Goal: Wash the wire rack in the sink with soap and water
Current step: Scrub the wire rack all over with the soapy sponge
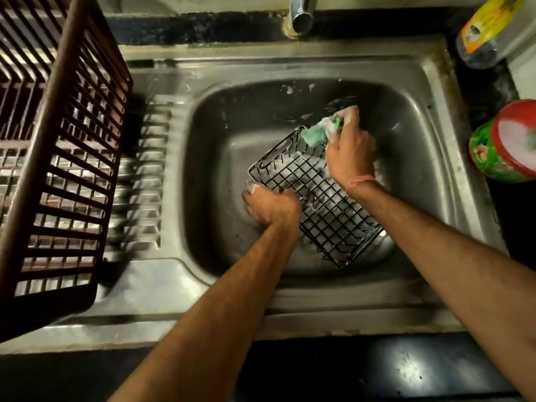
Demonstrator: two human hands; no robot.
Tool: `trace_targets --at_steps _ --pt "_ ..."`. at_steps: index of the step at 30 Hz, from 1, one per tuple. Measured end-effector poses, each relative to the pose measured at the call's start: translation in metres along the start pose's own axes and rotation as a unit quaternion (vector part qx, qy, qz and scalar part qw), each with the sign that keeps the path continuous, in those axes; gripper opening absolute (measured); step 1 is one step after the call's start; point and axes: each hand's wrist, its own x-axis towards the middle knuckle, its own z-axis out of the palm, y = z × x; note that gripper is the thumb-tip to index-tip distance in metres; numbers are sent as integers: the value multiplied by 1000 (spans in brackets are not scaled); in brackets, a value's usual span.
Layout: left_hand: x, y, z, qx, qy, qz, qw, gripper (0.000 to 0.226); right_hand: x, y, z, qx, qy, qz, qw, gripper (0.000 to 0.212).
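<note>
A black wire rack [324,210] lies tilted inside the steel sink [220,158], its grid streaked with white foam. My left hand [269,206] grips the rack's left edge, fingers curled around the wire. My right hand [349,149] holds a soapy green scrub sponge [314,134] and presses it on the rack's far corner. A thread band circles my right wrist. Foam covers the fingertips of both hands.
A tap spout [301,15] hangs over the sink's back edge with no water seen running. A brown plastic dish basket [66,158] stands on the ribbed drainboard at left. A red-rimmed tub of soap [507,146] and a yellow-labelled bottle [490,27] sit at right.
</note>
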Motion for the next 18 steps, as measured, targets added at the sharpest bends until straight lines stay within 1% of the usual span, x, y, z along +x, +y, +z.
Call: trace_targets --at_steps 1,3,6,8,10,12,13,15,16,17,18 --pt "4 -3 2 8 -11 30 999 67 4 -5 2 27 11 16 999 26" --pt "14 -1 2 45 -42 108 992 66 13 -17 10 46 20 1 999 34" --pt "30 13 -5 87 -50 178 979 56 17 -35 25 -16 -26 -93 995 49" --pt "45 22 -8 124 -64 224 965 45 13 -40 32 -88 -57 -173 979 52" --pt "61 30 -13 136 -132 270 944 32 11 -38 37 -131 -80 -228 962 52" --pt "65 43 -26 163 -202 309 915 21 10 -35 41 -139 -92 -227 959 51" --pt "64 48 -31 187 -203 311 909 22 10 -35 42 -140 -90 -210 963 49" --pt "57 48 -35 218 -155 283 921 35 11 -37 44 -142 -74 -177 971 44" --pt "50 43 -37 239 -116 267 927 55 11 -38 44 -140 -62 -160 975 40" --pt "44 34 -39 265 -97 261 923 75 13 -40 45 -136 -52 -142 979 36" --pt "37 23 -42 291 -97 266 914 89 16 -41 46 -136 -47 -123 982 31"
